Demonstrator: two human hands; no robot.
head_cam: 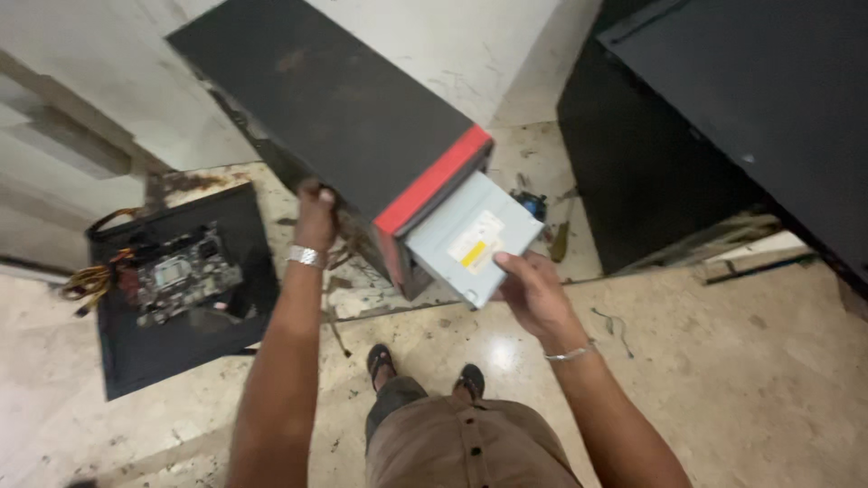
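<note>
a grey drive (470,237) sticks halfway out of the red-edged front of a black case (344,117), which is tilted above the floor. the right hand (533,291) is closed on the drive's outer corner. the left hand (316,217) grips the case's lower side, fingers wrapped round it. an open case with a motherboard (181,271) lies on the floor (741,380) to the left.
</note>
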